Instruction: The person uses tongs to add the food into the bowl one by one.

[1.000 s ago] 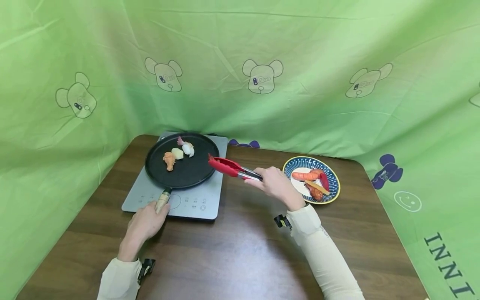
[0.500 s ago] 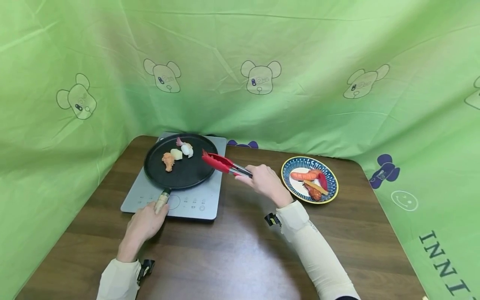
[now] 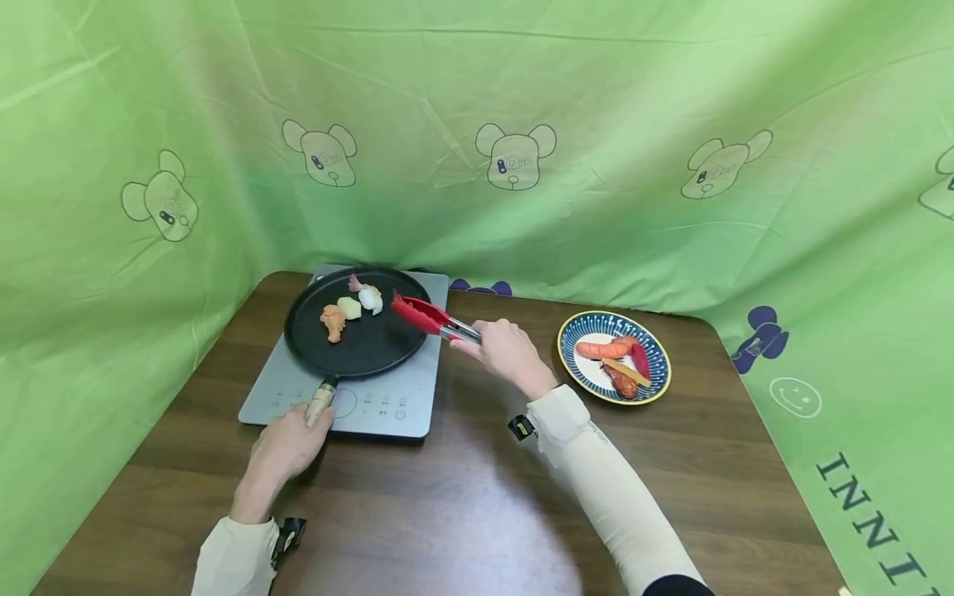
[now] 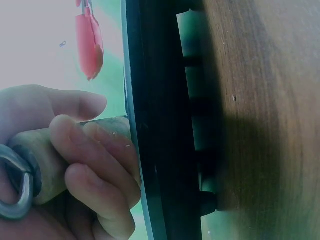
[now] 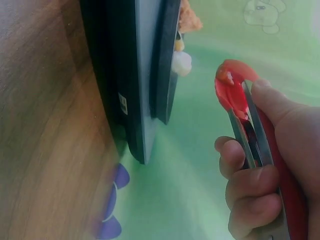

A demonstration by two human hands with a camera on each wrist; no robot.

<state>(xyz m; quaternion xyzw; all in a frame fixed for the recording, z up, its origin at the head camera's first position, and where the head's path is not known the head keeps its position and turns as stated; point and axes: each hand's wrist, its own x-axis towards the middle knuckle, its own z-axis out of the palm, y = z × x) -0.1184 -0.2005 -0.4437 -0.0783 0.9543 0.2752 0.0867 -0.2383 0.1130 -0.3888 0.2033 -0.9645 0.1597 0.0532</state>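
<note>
Red tongs (image 3: pixel 426 316), shifted left over the black pan (image 3: pixel 365 352).
Right hand (image 3: pixel 503 352) grips them, tips now nearer the white food piece (image 3: pixel 370 300); anything pinched there is unclear. Left hand (image 3: pixel 286 443) clasps the pan's handle (image 3: pixel 320 402); pan on cooktop (image 3: pixel 387 420).

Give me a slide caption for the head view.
Left hand grips the handle of a black frying pan on an induction cooktop, right hand holding red-tipped tongs toward the pan.
</note>
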